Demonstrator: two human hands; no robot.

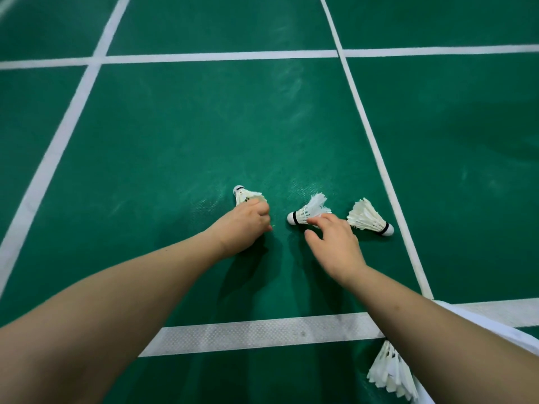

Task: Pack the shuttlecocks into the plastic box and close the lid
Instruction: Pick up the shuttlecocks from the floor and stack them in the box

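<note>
Your left hand (244,226) curls round the first shuttlecock (244,195) at frame centre. Your right hand (335,243) touches the second shuttlecock (304,214); whether it grips, I cannot tell. The third shuttlecock (369,218) lies just right of it on the floor (175,141), and the fourth shuttlecock (390,371) at lower right.

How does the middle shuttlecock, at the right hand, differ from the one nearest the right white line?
The middle shuttlecock has ragged, splayed feathers; the right shuttlecock has a neat, full skirt. The middle one's cork points left; the right one's points right. The right hand touches the middle one with its fingers; the right one lies untouched. Both are white with a black band and lie on the green floor.
</note>
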